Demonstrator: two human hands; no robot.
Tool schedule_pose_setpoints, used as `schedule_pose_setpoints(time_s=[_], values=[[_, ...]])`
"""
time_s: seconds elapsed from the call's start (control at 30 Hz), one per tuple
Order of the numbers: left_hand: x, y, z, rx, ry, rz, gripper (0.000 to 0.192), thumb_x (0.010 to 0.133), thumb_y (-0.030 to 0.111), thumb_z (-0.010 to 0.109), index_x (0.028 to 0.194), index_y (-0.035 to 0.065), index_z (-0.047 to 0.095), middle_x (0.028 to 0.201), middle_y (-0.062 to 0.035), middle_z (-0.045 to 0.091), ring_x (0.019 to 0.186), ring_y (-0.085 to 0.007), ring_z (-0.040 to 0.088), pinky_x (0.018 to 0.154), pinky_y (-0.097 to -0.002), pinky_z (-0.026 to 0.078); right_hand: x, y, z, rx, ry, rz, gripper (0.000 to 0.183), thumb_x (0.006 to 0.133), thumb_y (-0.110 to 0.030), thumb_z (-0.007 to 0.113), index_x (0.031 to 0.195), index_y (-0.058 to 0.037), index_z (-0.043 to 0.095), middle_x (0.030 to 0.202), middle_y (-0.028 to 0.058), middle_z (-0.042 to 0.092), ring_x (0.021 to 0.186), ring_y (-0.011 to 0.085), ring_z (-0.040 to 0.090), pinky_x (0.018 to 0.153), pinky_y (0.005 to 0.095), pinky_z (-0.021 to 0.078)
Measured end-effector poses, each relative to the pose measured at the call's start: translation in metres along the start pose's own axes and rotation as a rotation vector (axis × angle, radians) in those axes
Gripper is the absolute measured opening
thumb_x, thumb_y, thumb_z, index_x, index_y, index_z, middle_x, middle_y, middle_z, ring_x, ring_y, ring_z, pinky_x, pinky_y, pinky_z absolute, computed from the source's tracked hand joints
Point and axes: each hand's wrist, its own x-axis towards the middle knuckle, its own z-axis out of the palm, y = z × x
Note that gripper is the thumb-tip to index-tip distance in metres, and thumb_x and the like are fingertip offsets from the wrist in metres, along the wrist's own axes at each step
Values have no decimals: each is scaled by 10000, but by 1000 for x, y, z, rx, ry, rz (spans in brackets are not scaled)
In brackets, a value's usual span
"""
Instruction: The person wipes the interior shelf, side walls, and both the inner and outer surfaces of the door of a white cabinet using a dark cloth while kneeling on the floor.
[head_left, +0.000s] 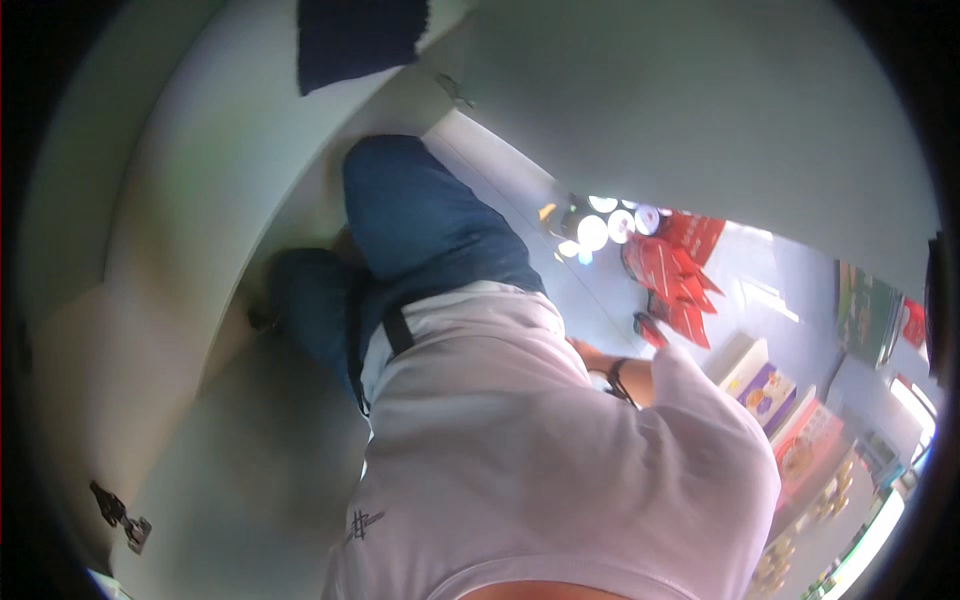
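Observation:
My right hand (583, 348) shows only in part beside my waist, with a dark bracelet (618, 379) on the wrist; my torso hides its fingers and anything they touch. No part of my left hand can be made out. Before me are my bent legs in blue jeans (442, 217), between pale cabinet-like panels. A black strap (397, 330) lies at the waist of my pale T-shirt (540, 450). Red packets (667, 277) lie in a group beyond my right arm, with a small red and dark item (649, 330) nearer the sleeve.
Large grey panels (697, 105) rise at the upper right and left. Metal hinges (124, 517) show at the lower left. A dark cloth (360, 45) hangs at the top. Round shiny items (611, 225), a purple-fronted box (765, 394) and a pink box (810, 442) stand to the right.

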Motion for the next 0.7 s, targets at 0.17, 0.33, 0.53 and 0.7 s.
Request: schedule_pose_setpoints(time_s=[0.17, 0.33, 0.53, 0.7], values=[[4, 16, -1, 45, -3, 8, 189, 871, 171, 554, 784, 35, 653, 724, -126, 676, 611, -218, 665, 562, -333, 536, 28, -49, 4, 88, 29, -10, 661, 828, -364, 661, 1387, -64, 474, 1275, 195, 597, 1132, 341, 598, 961, 437, 481], [7, 30, 2, 65, -9, 22, 189, 868, 166, 554, 773, 37, 655, 718, -123, 674, 607, -212, 662, 558, -328, 531, 24, -45, 5, 98, -111, 35, 645, 836, -349, 653, 1388, -69, 472, 1278, 191, 595, 1137, 335, 596, 956, 437, 488], [1, 18, 6, 31, -10, 12, 189, 864, 160, 554, 760, 40, 657, 711, -118, 671, 603, -205, 658, 553, -322, 525, 7, -30, -3, 62, -334, 105, 625, 844, -331, 643, 1389, -76, 470, 1281, 185, 593, 1142, 327, 593, 950, 436, 497], [-3, -9, 11, -35, -5, -2, 190, 860, 155, 554, 749, 42, 658, 704, -115, 668, 599, -199, 655, 548, -317, 520, 2, -22, -19, 2, -487, 163, 610, 852, -316, 636, 1389, -81, 468, 1284, 180, 591, 1147, 321, 591, 945, 436, 504]])
